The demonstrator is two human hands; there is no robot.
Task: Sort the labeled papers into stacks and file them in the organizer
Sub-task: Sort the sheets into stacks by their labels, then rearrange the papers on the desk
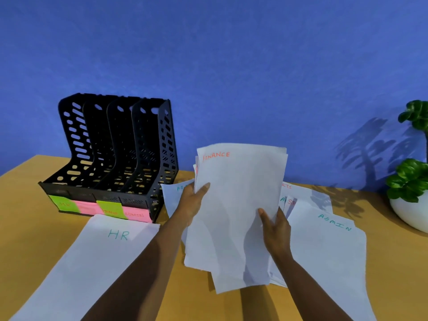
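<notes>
I hold a loose stack of white papers lifted off the table, the top sheet marked FINANCE in red. My left hand grips its left edge and my right hand grips its lower right edge. A sheet marked HR lies flat at the left. Another sheet marked ADMIN lies at the right. More labeled sheets lie partly hidden behind the held stack. The black slotted organizer stands at the back left, with green and pink labels on its front.
A white pot with a green plant stands at the right edge of the wooden table. A blue wall rises right behind the table.
</notes>
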